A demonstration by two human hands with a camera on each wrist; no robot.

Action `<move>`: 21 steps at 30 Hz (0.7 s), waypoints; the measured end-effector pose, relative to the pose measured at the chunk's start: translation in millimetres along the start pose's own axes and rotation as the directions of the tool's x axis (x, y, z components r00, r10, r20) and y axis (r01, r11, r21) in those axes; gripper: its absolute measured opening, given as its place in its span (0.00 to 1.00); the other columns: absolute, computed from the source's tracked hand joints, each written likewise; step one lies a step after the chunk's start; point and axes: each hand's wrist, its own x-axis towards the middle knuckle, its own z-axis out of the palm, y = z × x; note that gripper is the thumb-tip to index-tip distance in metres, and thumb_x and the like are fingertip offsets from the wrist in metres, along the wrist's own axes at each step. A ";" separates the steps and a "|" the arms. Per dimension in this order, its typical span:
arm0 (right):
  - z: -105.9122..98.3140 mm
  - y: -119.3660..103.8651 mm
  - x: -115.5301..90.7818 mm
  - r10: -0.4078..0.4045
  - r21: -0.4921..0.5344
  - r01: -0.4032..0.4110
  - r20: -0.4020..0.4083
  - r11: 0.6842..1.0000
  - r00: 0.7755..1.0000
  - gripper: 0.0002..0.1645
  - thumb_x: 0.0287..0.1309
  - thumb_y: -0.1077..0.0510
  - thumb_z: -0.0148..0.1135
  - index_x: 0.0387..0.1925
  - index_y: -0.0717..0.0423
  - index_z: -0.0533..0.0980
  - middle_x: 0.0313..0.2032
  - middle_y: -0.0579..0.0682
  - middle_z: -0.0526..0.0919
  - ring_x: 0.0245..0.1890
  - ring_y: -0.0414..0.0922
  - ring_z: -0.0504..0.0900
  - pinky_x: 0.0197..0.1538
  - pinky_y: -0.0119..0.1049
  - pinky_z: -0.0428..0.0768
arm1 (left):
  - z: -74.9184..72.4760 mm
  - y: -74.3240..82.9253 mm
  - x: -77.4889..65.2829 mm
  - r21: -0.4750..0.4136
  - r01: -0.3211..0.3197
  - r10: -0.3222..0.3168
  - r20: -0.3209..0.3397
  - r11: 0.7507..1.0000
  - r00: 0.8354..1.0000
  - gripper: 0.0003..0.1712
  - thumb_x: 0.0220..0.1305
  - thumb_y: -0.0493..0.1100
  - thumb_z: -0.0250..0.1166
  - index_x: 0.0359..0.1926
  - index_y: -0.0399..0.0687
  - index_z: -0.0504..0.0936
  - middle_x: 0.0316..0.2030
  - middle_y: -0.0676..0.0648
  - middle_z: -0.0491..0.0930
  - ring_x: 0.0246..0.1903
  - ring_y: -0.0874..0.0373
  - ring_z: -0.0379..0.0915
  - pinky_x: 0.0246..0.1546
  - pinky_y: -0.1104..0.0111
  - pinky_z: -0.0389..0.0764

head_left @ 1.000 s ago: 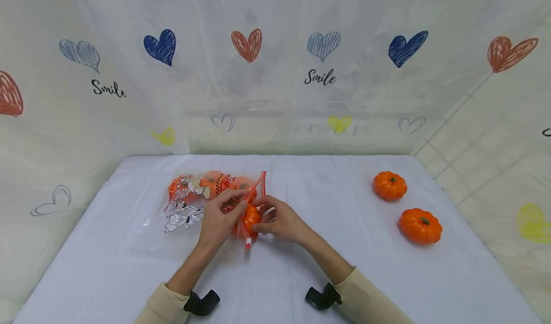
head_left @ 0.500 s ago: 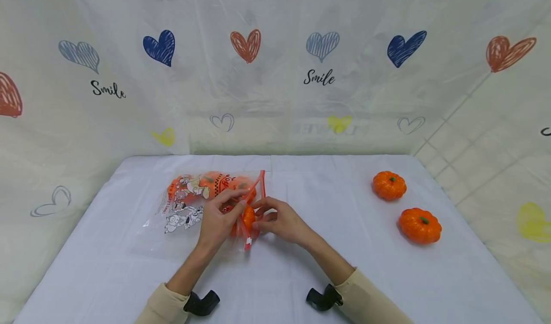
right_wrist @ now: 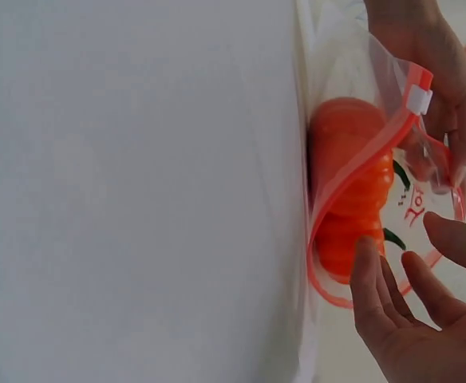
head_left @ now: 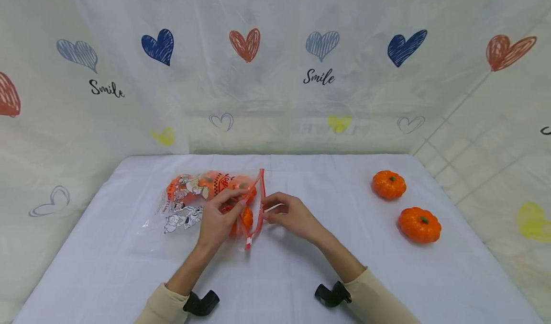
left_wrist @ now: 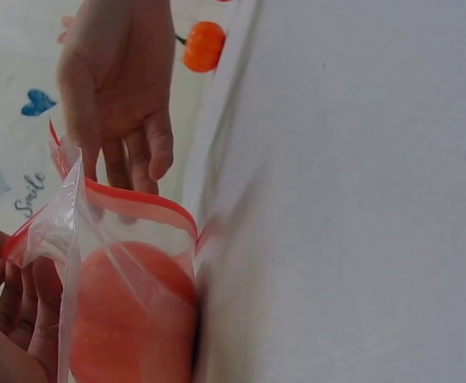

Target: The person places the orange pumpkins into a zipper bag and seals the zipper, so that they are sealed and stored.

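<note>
A clear zip bag (head_left: 184,220) with cartoon print and a red zip edge (right_wrist: 359,162) lies at the left of the table, its mouth gaping rightward. Inside are orange toy pumpkins; in the right wrist view two sit near the mouth, a nearer pumpkin (right_wrist: 346,132) and another pumpkin (right_wrist: 337,247), with green stems. My left hand (head_left: 217,221) pinches the upper side of the mouth between thumb and fingers. Just outside the mouth, my right hand (head_left: 294,215) has loosely bent, spread fingers and holds nothing; whether its fingertips touch the zip edge I cannot tell. A white slider (right_wrist: 419,100) sits at one zip end.
Two more pumpkins rest at the right of the white-covered table, a far pumpkin (head_left: 389,185) and a nearer pumpkin (head_left: 419,225). A heart-printed curtain (head_left: 275,94) hangs behind the table's back edge. Black wrist cameras (head_left: 201,303) jut from both sleeves.
The right hand has let go of a pumpkin in the bag's mouth and drawn back to the right. That pumpkin sits deeper inside. The left hand keeps its pinch.
</note>
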 end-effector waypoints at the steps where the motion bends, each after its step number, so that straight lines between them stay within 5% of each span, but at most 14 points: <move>1: -3.3 0.0 -1.3 -0.001 -0.005 0.001 -0.005 1.000 1.000 0.22 0.68 0.59 0.66 0.61 0.60 0.78 0.56 0.60 0.84 0.50 0.50 0.88 0.52 0.40 0.88 | 0.1 -0.2 0.1 -0.002 0.001 -0.001 0.001 1.000 1.000 0.15 0.70 0.41 0.68 0.56 0.55 0.88 0.55 0.50 0.86 0.48 0.54 0.76 0.44 0.77 0.80; 21: -75.1 16.9 -33.5 -0.004 -0.115 -0.023 -0.227 0.993 0.974 0.20 0.68 0.50 0.69 0.59 0.47 0.80 0.59 0.56 0.84 0.54 0.50 0.86 0.52 0.31 0.84 | 1.0 -5.3 -0.2 -0.017 0.001 -0.001 0.000 1.000 1.000 0.16 0.69 0.39 0.68 0.56 0.55 0.88 0.56 0.50 0.86 0.49 0.54 0.75 0.44 0.78 0.81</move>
